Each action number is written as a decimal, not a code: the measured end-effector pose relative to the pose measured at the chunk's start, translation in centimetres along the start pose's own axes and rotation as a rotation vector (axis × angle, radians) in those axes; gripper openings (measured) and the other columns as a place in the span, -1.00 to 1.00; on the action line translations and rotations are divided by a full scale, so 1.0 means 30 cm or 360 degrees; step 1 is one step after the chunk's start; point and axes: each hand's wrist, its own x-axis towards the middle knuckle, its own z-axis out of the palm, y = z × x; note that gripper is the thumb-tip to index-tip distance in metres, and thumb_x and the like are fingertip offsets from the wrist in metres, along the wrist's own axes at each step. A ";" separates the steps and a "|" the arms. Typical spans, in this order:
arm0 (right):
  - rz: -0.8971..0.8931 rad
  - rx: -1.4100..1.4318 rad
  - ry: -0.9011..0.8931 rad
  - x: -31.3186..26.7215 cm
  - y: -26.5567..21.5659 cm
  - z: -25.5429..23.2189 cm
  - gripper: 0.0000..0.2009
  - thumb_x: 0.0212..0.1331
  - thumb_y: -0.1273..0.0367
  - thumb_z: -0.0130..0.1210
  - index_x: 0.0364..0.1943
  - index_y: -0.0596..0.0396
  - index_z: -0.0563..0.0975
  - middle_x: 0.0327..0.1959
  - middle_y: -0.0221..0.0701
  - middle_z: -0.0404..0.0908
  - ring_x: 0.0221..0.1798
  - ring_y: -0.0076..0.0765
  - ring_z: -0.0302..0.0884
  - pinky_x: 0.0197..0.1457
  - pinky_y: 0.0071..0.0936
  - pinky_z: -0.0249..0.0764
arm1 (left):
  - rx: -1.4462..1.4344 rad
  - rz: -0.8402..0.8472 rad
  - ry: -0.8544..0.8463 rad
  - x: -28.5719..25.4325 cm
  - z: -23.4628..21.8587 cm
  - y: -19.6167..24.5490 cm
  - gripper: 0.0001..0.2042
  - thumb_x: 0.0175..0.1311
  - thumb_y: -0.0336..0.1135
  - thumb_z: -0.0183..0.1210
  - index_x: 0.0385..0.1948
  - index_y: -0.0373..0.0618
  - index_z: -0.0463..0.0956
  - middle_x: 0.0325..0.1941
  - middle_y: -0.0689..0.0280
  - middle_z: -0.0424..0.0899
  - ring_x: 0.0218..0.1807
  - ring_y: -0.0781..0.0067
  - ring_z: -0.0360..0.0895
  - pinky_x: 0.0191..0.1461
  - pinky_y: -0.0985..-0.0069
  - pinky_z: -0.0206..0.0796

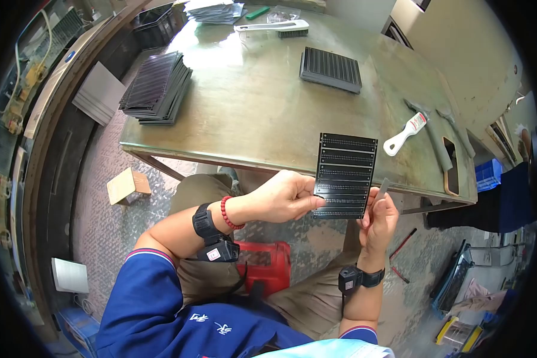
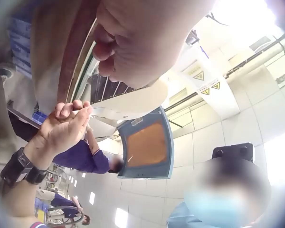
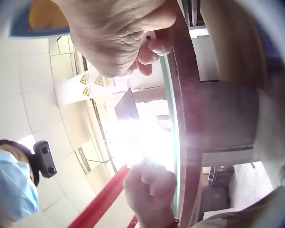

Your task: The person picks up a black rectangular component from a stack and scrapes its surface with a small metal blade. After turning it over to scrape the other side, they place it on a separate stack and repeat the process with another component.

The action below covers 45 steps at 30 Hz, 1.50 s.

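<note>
A black slotted panel (image 1: 346,176), dotted with small holes, is held tilted over the table's front edge. My left hand (image 1: 283,197) pinches its lower left side, thumb on the face. My right hand (image 1: 379,221) is at the lower right edge, gripping a thin grey strip (image 1: 383,187) that points up; whether its fingers also touch the panel is unclear. In the left wrist view, the left hand (image 2: 137,38) partly covers the panel (image 2: 109,90), with the right hand (image 2: 61,133) below. Glare in the right wrist view hides much between the right hand (image 3: 123,38) and left hand (image 3: 149,190).
On the table (image 1: 238,128) lie a tall panel stack (image 1: 155,89), a smaller stack (image 1: 331,68), a white brush (image 1: 274,26) and a white-handled tool (image 1: 406,134). A red stool (image 1: 271,265) stands between the legs. A wooden block (image 1: 128,185) is on the floor.
</note>
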 end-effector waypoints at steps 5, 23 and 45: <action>0.0159 -0.0197 0.0027 -0.018 -0.010 0.020 -0.90 0.14 0.52 0.20 -0.27 0.21 0.57 -0.58 -0.55 0.51 -0.72 -0.78 0.19 -0.71 -0.79 0.09 | -0.0065 -0.0063 -0.0072 0.012 0.005 -0.062 -0.79 0.35 -0.23 0.11 -0.34 -0.20 0.55 -0.73 0.50 0.42 -0.66 0.78 0.28 -0.60 0.71 0.10; -0.0027 -0.0440 0.0155 -0.043 0.014 0.059 -0.90 0.15 0.52 0.19 -0.43 0.14 0.48 -0.61 -0.60 0.41 -0.68 -0.79 0.19 -0.67 -0.78 0.09 | -0.0024 -0.0176 0.0159 0.021 0.080 -0.061 -0.60 0.06 -0.41 0.35 -0.07 -0.24 0.41 -0.44 0.35 0.66 -0.59 0.66 0.55 -0.54 0.67 0.42; 0.0169 -0.0496 0.0360 -0.036 0.040 -0.022 -0.94 0.19 0.51 0.13 -0.31 0.22 0.51 -0.45 -0.48 0.52 -0.67 -0.77 0.23 -0.71 -0.77 0.12 | -0.0029 -0.0274 -0.0121 0.020 0.059 -0.070 -0.67 0.21 -0.24 0.26 -0.15 -0.26 0.40 -0.48 0.25 0.65 -0.49 0.56 0.61 -0.45 0.60 0.45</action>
